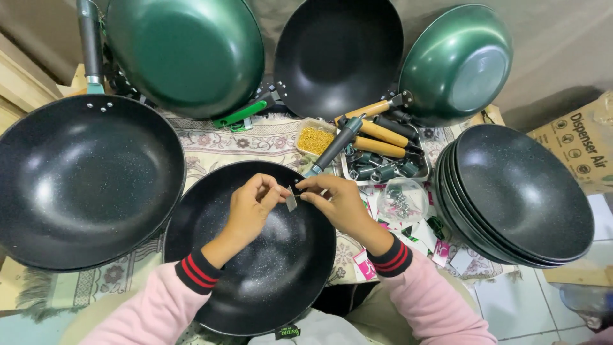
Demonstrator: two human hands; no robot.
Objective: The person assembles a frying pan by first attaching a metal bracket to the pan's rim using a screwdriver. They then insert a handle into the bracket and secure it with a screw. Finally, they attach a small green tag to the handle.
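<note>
A dark speckled wok [255,281] rests on my lap, its grey handle [335,148] pointing away to the upper right. Both hands hover over the pan's far rim. My left hand [252,207] and my right hand [335,201] together pinch a small grey flat piece [292,201] between their fingertips, just above the wok's inside. Pink sleeves with black and red cuffs cover both forearms.
A large dark wok [83,179] lies at left. Two green woks [185,54] [456,64] and a black one [338,54] lean at the back. A stack of dark woks [520,191] sits right. A tray of wooden and dark handles [383,153], a tub of yellow bits [315,138] and a clear lid with screws [401,201] lie between.
</note>
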